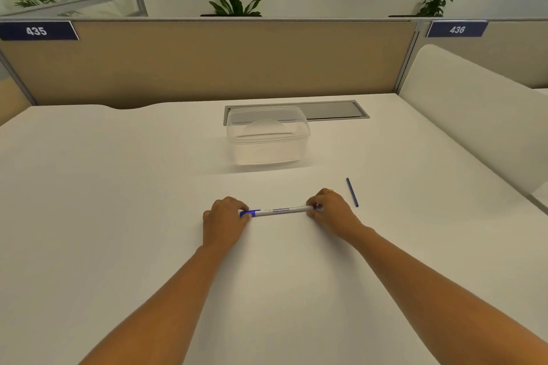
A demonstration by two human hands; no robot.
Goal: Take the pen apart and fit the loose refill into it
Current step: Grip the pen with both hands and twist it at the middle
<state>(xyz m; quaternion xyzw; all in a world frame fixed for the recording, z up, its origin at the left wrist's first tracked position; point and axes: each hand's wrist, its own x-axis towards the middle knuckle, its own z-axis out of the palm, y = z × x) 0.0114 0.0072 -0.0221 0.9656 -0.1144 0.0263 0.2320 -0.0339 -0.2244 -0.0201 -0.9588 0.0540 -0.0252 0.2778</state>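
Note:
A white pen (280, 211) with blue ends and blue print lies level across the middle of the white desk, held at both ends. My left hand (224, 221) pinches its blue clip end. My right hand (332, 210) grips the opposite tip, which the fingers hide. The loose refill (352, 192), a thin dark blue rod, lies on the desk just right of my right hand, apart from it.
A clear plastic container (267, 136) with a lid stands behind the pen, in front of a grey cable hatch (338, 111). A tan partition (207, 62) closes the desk's far side and a white divider (474, 115) runs along the right.

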